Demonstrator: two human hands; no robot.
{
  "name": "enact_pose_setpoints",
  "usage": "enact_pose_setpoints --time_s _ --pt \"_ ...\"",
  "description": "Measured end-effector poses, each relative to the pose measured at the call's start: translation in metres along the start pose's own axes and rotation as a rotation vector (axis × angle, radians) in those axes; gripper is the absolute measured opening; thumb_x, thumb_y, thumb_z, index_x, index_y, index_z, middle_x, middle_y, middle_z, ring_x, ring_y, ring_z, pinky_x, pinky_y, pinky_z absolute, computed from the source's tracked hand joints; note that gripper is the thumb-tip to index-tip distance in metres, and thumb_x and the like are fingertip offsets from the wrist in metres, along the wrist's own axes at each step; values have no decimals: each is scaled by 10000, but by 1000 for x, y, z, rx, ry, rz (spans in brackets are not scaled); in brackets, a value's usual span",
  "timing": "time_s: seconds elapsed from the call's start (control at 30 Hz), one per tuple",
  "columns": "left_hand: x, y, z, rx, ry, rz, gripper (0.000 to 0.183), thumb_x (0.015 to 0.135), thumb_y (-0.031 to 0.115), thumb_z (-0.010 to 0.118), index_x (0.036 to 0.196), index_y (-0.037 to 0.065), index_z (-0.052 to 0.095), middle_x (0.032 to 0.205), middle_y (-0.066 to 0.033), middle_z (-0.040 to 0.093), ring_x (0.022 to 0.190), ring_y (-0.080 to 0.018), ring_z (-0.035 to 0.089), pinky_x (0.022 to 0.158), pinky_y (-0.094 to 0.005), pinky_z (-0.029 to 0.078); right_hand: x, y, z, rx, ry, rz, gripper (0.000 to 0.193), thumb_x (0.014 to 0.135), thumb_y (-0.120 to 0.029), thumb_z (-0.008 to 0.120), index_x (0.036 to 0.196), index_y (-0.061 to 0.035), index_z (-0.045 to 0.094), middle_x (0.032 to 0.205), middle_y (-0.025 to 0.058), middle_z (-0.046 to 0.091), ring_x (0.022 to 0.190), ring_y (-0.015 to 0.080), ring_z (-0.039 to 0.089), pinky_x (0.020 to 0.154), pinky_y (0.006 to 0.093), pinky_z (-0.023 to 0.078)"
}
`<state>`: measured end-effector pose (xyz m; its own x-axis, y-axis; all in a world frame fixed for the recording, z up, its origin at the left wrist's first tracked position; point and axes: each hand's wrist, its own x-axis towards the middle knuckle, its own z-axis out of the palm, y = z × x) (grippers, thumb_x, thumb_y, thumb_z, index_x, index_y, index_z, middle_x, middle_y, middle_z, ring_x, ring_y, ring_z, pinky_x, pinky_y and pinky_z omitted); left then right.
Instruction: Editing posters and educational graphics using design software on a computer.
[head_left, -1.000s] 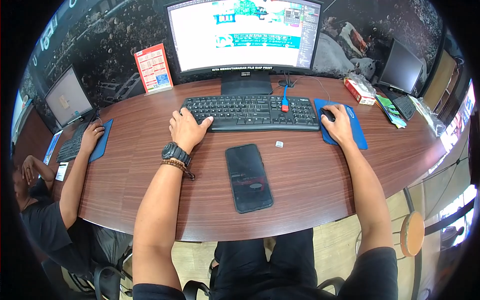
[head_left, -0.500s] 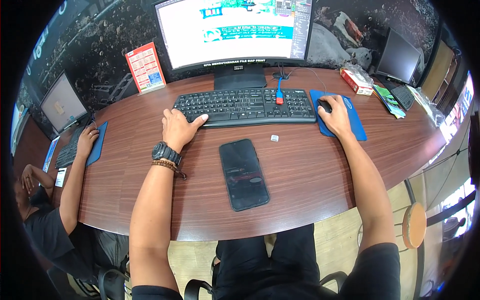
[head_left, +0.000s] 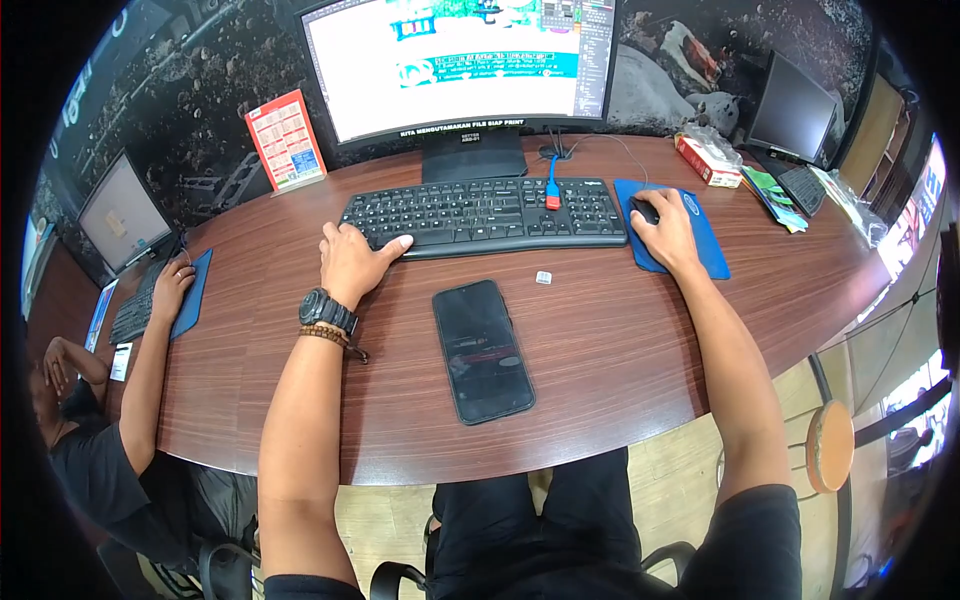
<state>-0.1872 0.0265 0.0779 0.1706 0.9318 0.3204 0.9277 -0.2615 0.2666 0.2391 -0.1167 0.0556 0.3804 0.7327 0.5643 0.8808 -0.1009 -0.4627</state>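
My left hand (head_left: 353, 262) rests at the left end of a black keyboard (head_left: 485, 243), its thumb stretched over the lower keys and its fingers apart at the left edge. A black watch and a beaded bracelet are on that wrist. On a blue mouse pad (head_left: 706, 238), my right hand (head_left: 668, 236) is curled over a black computer mouse (head_left: 645, 212). A blue cable with a red plug (head_left: 552, 201) lies across the keyboard. Between my forearms lies a dark smartphone (head_left: 484, 352), with a small pale square piece (head_left: 544, 278) beyond it.
A large monitor (head_left: 460, 70) stands behind the keyboard, beside a red-edged desk calendar (head_left: 287, 140). At far left another person's hand (head_left: 174, 288) is on a blue pad by a second screen. A red-and-white box (head_left: 709, 160) and another monitor (head_left: 792, 108) are at right. A round stool (head_left: 831, 446) stands beyond the desk edge.
The whole view has shifted slightly, so the desk things appear a little further left. Both my hands keep their places on the keyboard and mouse.
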Motion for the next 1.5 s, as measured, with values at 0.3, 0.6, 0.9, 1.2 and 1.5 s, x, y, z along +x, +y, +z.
enact_pose_setpoints --time_s 0.3,0.6,0.9,1.2,1.5 --pt "-1 3 -2 -3 -7 -8 981 745 707 751 1121 -188 605 1220 -285 534 1126 -467 564 944 -509 515 1 0 -1 -19 -5 2 386 842 -249 652 1174 -59 702 1222 195 601 1122 377 615 989 431 495" --pt "-1 -1 -1 -12 2 36 966 792 684 726 1123 -214 590 1202 -347 524 1110 -495 558 946 -518 506 0 -1 -1 -2 4 -14 380 835 -251 677 1155 -49 716 1214 196 610 1119 377 620 988 424 497" --pt "0 0 0 0 16 11 984 759 710 735 1120 -195 598 1211 -290 539 1115 -468 565 955 -503 500 0 -3 -2 -1 9 -12 386 827 -246 679 1151 -41 721 1210 206 615 1113 378 623 987 427 496" --pt "1 1 0 2 1 4 981 760 709 735 1126 -191 600 1221 -289 537 1132 -459 560 972 -496 495 0 -4 -2 -11 12 -7 383 825 -254 687 1146 -50 728 1212 201 618 1122 373 621 990 427 495" --pt "0 2 -1 2 -6 -1 1000 757 712 737 1140 -200 595 1222 -295 536 1131 -464 561 967 -499 499 1 -1 -1 -11 13 -8 378 826 -261 697 1139 -52 730 1215 195 620 1124 373 621 991 426 495"
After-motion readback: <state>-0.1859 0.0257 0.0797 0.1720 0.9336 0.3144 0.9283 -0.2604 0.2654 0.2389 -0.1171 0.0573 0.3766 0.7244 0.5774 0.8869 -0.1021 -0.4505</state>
